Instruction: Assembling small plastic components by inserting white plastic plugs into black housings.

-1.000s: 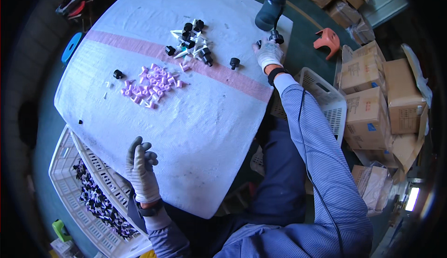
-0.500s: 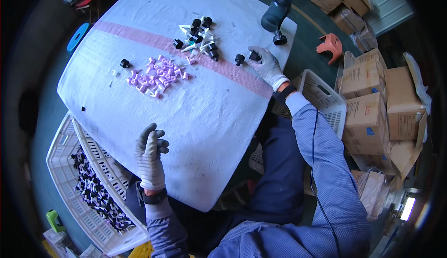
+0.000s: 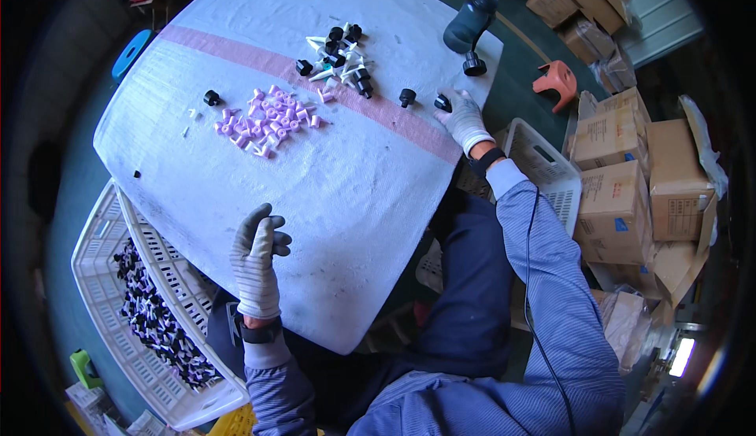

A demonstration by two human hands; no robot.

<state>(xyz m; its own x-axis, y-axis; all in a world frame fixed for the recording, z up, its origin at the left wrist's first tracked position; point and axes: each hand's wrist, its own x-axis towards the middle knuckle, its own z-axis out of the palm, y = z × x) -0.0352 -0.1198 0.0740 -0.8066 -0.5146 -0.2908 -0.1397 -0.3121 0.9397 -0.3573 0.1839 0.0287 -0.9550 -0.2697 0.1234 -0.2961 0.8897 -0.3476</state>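
Note:
My right hand [image 3: 465, 117], in a white and grey work glove, is at the table's right side with its fingers closed on a small black cap [image 3: 442, 103]. Another black cap [image 3: 407, 97] stands just left of it. My left hand [image 3: 256, 251], gloved alike, is over the near part of the white table [image 3: 331, 200]; its fingers are apart and hold nothing. Beyond it lies a heap of small pink-purple sleeves [image 3: 272, 121]. Farther back, white pointed pieces [image 3: 357, 66] and black caps [image 3: 335, 35] are mixed in a pile. A single black cap [image 3: 212, 97] sits left of the sleeves.
A dark bottle [image 3: 466, 28] lies at the far right corner. A white basket [image 3: 106, 278] with many black and purple pieces stands at the left. Another white basket [image 3: 543, 168] is beside my right arm. Cardboard boxes [image 3: 614, 204] and an orange stool [image 3: 557, 83] are to the right.
My right hand has shifted slightly right and down, the black cap still in its fingers. The left hand looks nearly unmoved. The whole view has turned a little.

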